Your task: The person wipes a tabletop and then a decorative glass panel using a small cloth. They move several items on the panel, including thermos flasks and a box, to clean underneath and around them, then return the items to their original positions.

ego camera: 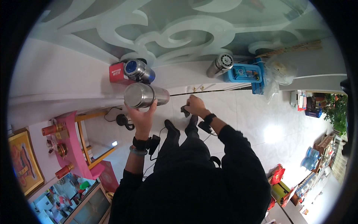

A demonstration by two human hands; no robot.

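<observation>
My left hand (140, 119) grips a large stainless steel vacuum flask (160, 96), tilted over on its side with its round metal end toward the left. In my right hand (196, 105) is a small dark grey cloth (184, 111), bunched at the fingertips and apart from the flask. Just beyond the flask, a steel and blue flask (141, 71) sits on a white ledge (179, 73) beside a red box (119, 73). Another steel flask (219, 66) stands farther right on that ledge, touching or close to a light blue plastic basket (235, 79) with small packets inside.
A clear plastic bag (281, 73) lies right of the basket. Carved white scrollwork (179, 33) rises behind the ledge. An electric kettle (124, 120) with a cord is on the tiled floor (246, 117). At left stands a table with a pink cloth (75, 156) and red candles (63, 171).
</observation>
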